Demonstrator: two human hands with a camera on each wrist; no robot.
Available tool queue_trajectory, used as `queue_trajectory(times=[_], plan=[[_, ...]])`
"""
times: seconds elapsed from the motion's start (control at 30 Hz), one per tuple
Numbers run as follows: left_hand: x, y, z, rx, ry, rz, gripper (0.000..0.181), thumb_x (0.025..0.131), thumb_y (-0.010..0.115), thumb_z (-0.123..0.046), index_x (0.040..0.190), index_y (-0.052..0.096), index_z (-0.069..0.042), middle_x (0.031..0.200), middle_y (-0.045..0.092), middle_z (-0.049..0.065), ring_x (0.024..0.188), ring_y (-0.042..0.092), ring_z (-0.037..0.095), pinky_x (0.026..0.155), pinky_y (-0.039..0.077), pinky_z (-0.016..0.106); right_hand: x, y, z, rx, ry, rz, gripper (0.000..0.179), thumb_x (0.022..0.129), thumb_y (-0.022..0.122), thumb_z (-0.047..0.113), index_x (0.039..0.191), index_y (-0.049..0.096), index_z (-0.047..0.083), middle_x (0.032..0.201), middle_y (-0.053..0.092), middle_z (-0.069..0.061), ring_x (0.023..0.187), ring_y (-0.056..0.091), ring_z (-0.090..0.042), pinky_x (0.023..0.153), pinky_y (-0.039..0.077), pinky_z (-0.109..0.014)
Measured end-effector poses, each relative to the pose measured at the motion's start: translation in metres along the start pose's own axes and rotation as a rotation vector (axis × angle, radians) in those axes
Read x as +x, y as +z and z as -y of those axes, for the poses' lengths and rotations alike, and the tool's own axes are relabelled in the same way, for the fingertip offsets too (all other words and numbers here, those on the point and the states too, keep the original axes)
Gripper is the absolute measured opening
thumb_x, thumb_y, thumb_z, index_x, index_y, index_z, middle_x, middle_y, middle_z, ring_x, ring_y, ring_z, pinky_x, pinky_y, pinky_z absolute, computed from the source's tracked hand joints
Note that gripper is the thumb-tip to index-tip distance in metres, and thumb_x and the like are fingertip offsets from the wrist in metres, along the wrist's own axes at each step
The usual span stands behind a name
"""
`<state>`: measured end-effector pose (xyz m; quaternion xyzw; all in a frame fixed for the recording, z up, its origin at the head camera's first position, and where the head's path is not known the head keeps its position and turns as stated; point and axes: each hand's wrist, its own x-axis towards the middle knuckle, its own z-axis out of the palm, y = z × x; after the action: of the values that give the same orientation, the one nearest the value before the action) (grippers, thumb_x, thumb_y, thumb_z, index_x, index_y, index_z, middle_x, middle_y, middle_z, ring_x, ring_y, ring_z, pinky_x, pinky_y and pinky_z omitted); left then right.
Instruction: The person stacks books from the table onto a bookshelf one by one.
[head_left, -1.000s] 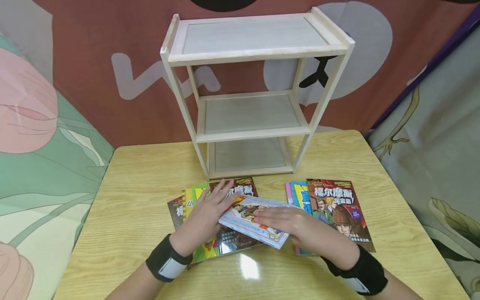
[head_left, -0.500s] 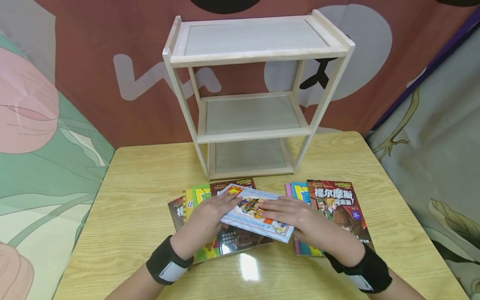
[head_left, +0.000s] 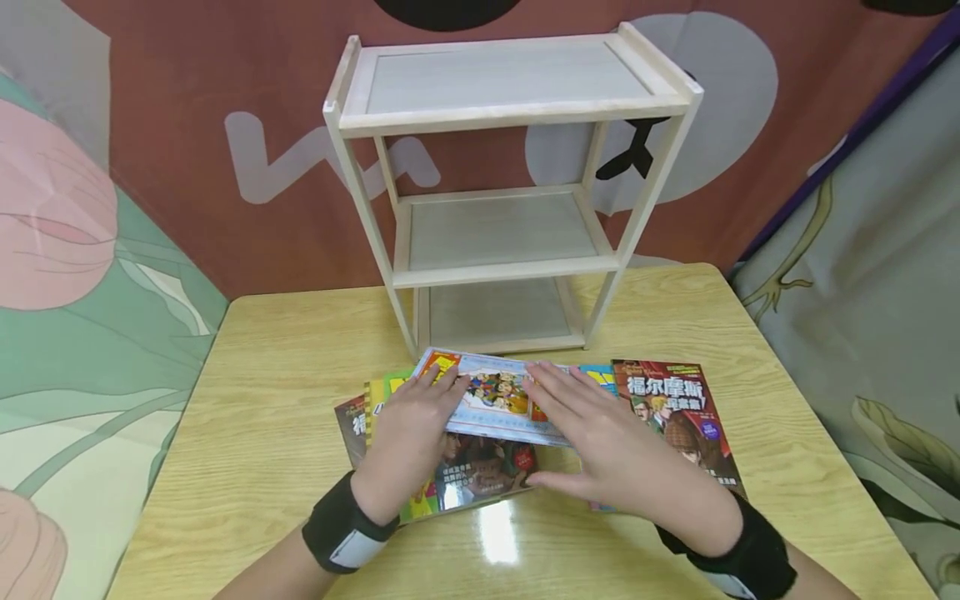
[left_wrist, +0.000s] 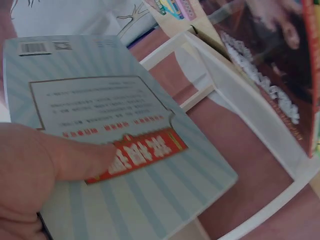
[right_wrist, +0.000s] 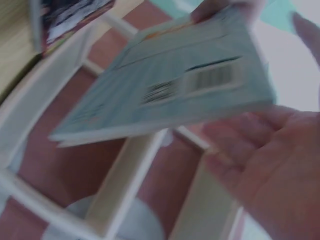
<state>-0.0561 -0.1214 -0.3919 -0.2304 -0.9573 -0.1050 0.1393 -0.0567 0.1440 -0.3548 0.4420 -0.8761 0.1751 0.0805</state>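
A thin light-blue book (head_left: 480, 421) with a cartoon picture on its cover is held above the left pile of books. My left hand (head_left: 411, 432) grips its left end, fingers on the cover; in the left wrist view the thumb (left_wrist: 80, 157) lies across the striped back. My right hand (head_left: 611, 446) has its fingers straight over the cover's right end, while its thumb stands away from the book. The right wrist view, blurred, shows the right palm (right_wrist: 285, 155) beside the book's barcode end. Under the blue book, a dark detective book (head_left: 480, 475) tops the left pile.
Behind the books stands a white three-tier shelf (head_left: 506, 271) on the wooden table (head_left: 262, 433). A right-hand pile, topped by a dark red detective book (head_left: 678, 408), lies near my right forearm. Printed cloth (head_left: 285, 225) hangs behind and at both sides.
The blue book has moved up toward the shelf and levelled out. My left hand has gone with it. My right hand's fingers have spread, and its thumb has come away from the book.
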Motion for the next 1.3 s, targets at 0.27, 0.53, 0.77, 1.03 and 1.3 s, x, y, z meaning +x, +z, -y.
queue_trajectory(times=[0.27, 0.53, 0.77, 1.03, 1.3], plan=[[0.007, -0.002, -0.01, 0.104, -0.056, -0.041, 0.066, 0.065, 0.085, 0.01, 0.128, 0.071, -0.005, 0.131, 0.066, 0.015, 0.123, 0.06, 0.037, 0.099, 0.05, 0.049, 0.024, 0.016, 0.014, -0.177, 0.16, 0.116, 0.093, 0.086, 0.082, 0.04, 0.15, 0.039, -0.011, 0.159, 0.028, -0.029, 0.147, 0.028, -0.041, 0.117, 0.025, -0.055], [0.009, -0.002, -0.013, 0.107, -0.048, -0.137, 0.053, 0.074, 0.073, 0.017, 0.123, 0.073, -0.003, 0.127, 0.068, 0.018, 0.12, 0.062, 0.04, 0.095, 0.053, 0.052, 0.031, 0.03, 0.004, -0.243, 0.231, 0.108, 0.066, 0.084, 0.076, -0.009, 0.144, 0.048, -0.012, 0.149, 0.045, -0.029, 0.138, 0.044, -0.041, 0.11, 0.038, -0.056], [0.014, -0.01, -0.016, 0.088, -0.058, -0.128, 0.053, 0.077, 0.066, 0.017, 0.126, 0.072, -0.004, 0.129, 0.067, 0.017, 0.121, 0.062, 0.038, 0.099, 0.051, 0.05, 0.032, 0.022, 0.0, -0.299, 0.197, 0.02, 0.056, 0.08, 0.069, -0.02, 0.134, 0.061, -0.009, 0.136, 0.06, -0.024, 0.127, 0.058, -0.035, 0.104, 0.046, -0.051], [0.035, -0.035, -0.027, 0.056, 0.032, -0.291, 0.054, 0.081, 0.058, 0.019, 0.13, 0.069, -0.002, 0.133, 0.064, 0.017, 0.125, 0.06, 0.036, 0.101, 0.049, 0.05, 0.029, -0.008, -0.003, -0.352, 0.159, -0.252, 0.049, 0.083, 0.065, -0.017, 0.132, 0.063, -0.009, 0.134, 0.061, -0.026, 0.122, 0.061, -0.039, 0.097, 0.051, -0.052], [0.067, -0.074, -0.039, 0.115, 0.138, -0.79, 0.035, 0.094, 0.067, 0.004, 0.126, 0.073, -0.007, 0.13, 0.067, 0.01, 0.128, 0.059, 0.027, 0.101, 0.048, 0.048, 0.046, -0.049, 0.001, -0.441, 0.098, -0.683, 0.049, 0.088, 0.065, -0.015, 0.136, 0.061, -0.006, 0.138, 0.059, -0.02, 0.129, 0.055, -0.035, 0.102, 0.047, -0.055]])
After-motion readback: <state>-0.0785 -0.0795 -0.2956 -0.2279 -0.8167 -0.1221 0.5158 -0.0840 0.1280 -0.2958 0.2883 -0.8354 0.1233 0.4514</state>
